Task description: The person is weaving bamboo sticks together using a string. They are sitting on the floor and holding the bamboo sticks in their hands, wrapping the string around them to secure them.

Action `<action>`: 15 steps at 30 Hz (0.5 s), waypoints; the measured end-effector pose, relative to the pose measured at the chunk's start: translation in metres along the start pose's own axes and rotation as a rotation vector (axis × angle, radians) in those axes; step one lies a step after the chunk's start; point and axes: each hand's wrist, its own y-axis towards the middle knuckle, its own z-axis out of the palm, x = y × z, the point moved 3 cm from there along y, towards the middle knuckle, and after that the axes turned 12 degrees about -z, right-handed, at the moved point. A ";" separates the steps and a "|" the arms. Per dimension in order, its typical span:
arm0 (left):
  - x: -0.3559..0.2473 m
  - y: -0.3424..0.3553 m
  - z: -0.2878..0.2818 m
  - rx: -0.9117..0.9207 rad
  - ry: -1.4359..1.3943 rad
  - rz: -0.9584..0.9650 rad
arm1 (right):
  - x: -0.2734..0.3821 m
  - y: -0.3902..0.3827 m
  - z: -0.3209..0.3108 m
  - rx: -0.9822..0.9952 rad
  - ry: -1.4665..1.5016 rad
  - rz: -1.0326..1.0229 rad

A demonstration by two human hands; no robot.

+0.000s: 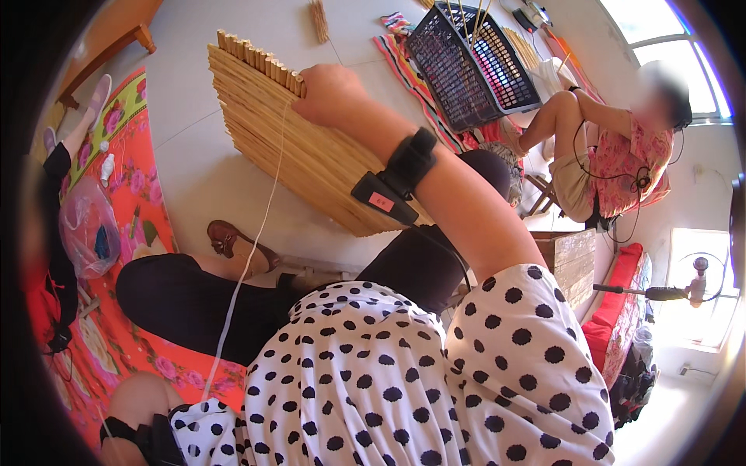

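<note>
A thick mat of tan, straight stalks point(291, 159) stands tilted in front of my knees, with their cut ends lined up along its upper edge. My right hand point(328, 95) is closed on the end of that row, its fingertips mostly hidden behind the stalks. From the mat beside my fingers, a thin white cord point(268, 202) runs taut down to my left side, past my lap. My left arm point(142, 392) shows bent at the lower left, and its hand is out of view. A black band with a small device point(404, 167) sits on my right wrist.
A black plastic basket point(458, 85) with long sticks stands on a striped cloth at the upper right. Another person point(614, 147) sits near it. A red floral cloth point(148, 202) and a plastic bag point(89, 229) lie left. A wooden box point(571, 260) is at my right.
</note>
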 end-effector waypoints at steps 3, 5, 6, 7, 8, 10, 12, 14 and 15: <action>0.000 0.002 0.002 0.003 0.003 -0.009 | -0.002 0.001 0.003 -0.022 0.013 0.014; -0.004 0.005 0.003 0.008 0.017 -0.011 | -0.001 0.004 0.007 -0.002 0.038 0.015; -0.003 0.003 0.003 0.007 0.012 -0.015 | 0.000 0.003 0.004 0.005 0.036 0.022; -0.001 0.001 0.000 0.001 0.011 -0.018 | 0.001 0.001 0.001 -0.001 0.030 0.018; 0.000 0.000 -0.001 0.000 0.003 -0.019 | 0.003 0.000 -0.001 -0.008 0.024 0.014; 0.003 -0.003 0.001 -0.005 0.001 -0.029 | 0.002 -0.001 -0.001 -0.009 0.034 0.011; 0.006 -0.004 0.001 -0.006 -0.002 -0.034 | 0.001 -0.001 -0.001 -0.013 0.058 0.018; 0.007 -0.005 0.000 -0.010 -0.008 -0.035 | 0.001 -0.001 0.000 -0.014 0.023 0.017; 0.007 -0.006 0.000 -0.009 -0.008 -0.038 | 0.002 0.000 0.001 -0.014 0.005 0.017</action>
